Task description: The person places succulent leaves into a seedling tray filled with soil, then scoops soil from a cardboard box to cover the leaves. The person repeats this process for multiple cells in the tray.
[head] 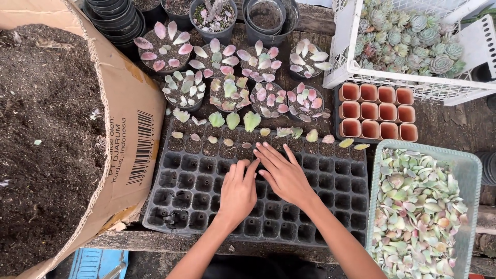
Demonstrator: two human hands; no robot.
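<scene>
A black plastic seedling tray (330,191) with many small cells lies on a wooden bench. Its far rows hold soil with succulent leaves (233,120) laid on top; the near rows are bare. My left hand (238,192) rests flat, palm down, on the middle of the tray with fingers together. My right hand (281,173) lies flat beside it, fingers spread, tips near the soil-filled cells. Neither hand holds anything.
A cardboard box of dark soil (46,129) fills the left. Round pots with pink leaves (165,46) stand behind the tray. A pale green basket of loose leaves (418,212) sits right, small orange pots (377,111) and a white crate of succulents (408,36) beyond.
</scene>
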